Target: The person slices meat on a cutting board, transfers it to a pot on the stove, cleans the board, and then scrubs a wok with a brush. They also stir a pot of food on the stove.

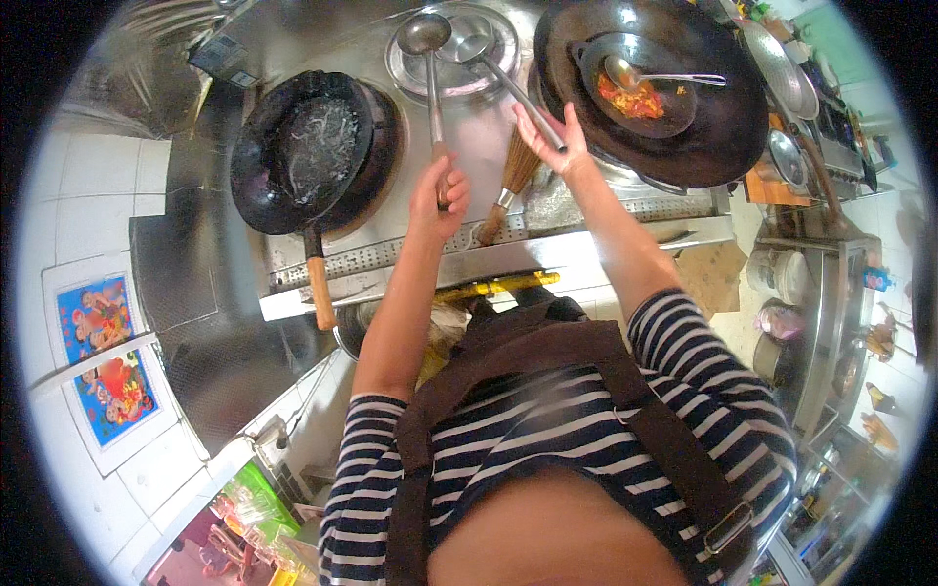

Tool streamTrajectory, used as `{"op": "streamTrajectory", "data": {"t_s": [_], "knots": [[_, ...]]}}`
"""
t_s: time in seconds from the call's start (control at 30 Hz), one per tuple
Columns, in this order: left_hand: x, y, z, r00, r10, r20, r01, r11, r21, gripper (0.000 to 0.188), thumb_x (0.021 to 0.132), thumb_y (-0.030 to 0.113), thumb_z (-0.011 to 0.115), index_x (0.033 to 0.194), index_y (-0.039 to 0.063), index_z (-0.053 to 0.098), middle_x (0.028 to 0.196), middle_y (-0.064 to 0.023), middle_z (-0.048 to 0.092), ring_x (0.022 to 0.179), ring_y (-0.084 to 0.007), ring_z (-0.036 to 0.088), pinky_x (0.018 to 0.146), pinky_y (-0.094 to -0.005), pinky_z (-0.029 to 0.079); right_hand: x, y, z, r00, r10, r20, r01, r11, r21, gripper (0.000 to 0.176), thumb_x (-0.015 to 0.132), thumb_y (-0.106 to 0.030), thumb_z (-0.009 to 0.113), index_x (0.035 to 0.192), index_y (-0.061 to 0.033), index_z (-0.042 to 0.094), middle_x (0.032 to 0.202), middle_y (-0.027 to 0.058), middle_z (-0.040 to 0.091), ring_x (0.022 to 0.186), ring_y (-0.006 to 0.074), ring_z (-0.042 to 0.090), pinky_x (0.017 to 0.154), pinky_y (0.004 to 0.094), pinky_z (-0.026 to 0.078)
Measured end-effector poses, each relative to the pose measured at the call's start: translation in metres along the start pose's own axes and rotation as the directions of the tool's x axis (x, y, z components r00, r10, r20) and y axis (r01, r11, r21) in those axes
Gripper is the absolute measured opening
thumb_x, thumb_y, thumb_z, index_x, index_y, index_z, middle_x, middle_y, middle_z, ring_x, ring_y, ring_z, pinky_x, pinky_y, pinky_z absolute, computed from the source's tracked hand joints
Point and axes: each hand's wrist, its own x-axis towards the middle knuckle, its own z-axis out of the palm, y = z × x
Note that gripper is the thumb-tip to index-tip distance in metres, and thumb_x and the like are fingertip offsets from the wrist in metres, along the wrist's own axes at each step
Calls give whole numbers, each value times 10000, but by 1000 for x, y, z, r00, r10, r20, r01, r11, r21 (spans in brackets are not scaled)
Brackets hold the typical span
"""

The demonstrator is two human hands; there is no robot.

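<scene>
My left hand [441,194] is closed around the handle of a steel ladle [424,35], whose bowl is over a round metal dish [403,73]. A second ladle [467,40] has its bowl at the same dish. Its handle crosses the palm of my right hand [557,143], whose fingers and thumb are spread. Between my hands a bristle wok brush [519,162] lies on the steel stove top. At left, a black wok [256,187] with a wooden handle sits tilted on a burner, glossy inside.
A large dark wok [703,139] at right holds a smaller pan [678,121] with red and yellow food [632,101] and a metal spoon [623,73]. The stove's perforated front edge [352,264] runs before my body. Strainers [780,66] stand farther right.
</scene>
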Motion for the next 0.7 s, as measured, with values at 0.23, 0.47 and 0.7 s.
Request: {"op": "streamTrajectory", "data": {"t_s": [0.23, 0.47, 0.7], "knots": [[62, -26, -3, 1000, 27, 4, -27, 999, 40, 203, 934, 218, 518, 1068, 66, 505, 698, -4, 446, 523, -82, 391, 406, -215, 325, -65, 27, -44, 993, -92, -78, 104, 979, 176, 611, 927, -384, 535, 1273, 93, 374, 1334, 280, 421, 1169, 327, 517, 965, 405, 467], [108, -50, -9, 985, -35, -168, 76, 967, 242, 184, 910, 215, 567, 977, 74, 471, 759, -87, 543, 619, -199, 539, 488, -323, 447, -73, 38, -80, 933, -236, -270, 101, 896, -433, 342, 860, -73, 581, 1169, 24, 469, 1136, 214, 590, 1030, 278, 599, 891, 371, 496], [148, -88, -18, 924, -106, -367, 248, 897, 366, 230, 886, 185, 567, 1048, 93, 431, 746, -137, 559, 499, -264, 576, 400, -401, 480, -52, 89, -105, 976, 212, -48, 77, -544, -835, 532, 894, -295, 558, 1355, -83, 401, 1133, 184, 616, 1045, 228, 606, 855, 365, 485]]}}
